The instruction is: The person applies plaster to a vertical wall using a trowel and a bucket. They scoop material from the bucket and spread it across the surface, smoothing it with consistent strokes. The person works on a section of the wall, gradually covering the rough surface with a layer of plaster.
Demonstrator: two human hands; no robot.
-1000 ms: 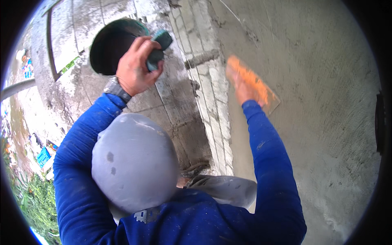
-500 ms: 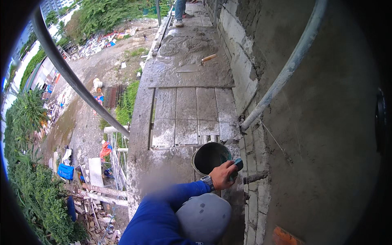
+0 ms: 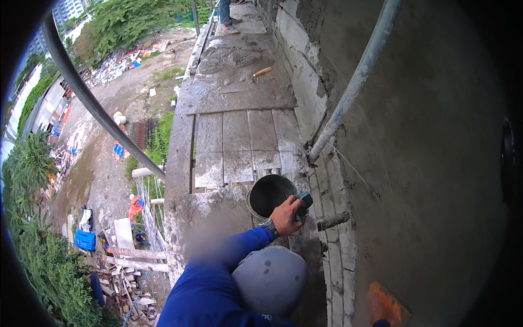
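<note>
The left hand [image 3: 287, 218] is gripping a dark green block [image 3: 305, 200] at the right side of the bucket [image 3: 287, 188], which is standing on the planks [image 3: 236, 131]; its inside is looking very dark, so I cannot tell what it is containing. The orange float [image 3: 385, 305] is showing at the lower right, before the grey wall [image 3: 425, 180], while the right hand is hiding from view and I cannot tell its state. Farther along, a wet grey heap [image 3: 234, 57] is lying on a board [image 3: 202, 101].

Dark green block [image 3: 306, 199], orange float [image 3: 385, 304], blue sleeve [image 3: 201, 289], grey head covering [image 3: 272, 280] with darker spots, dark bucket [image 3: 262, 189]
</note>
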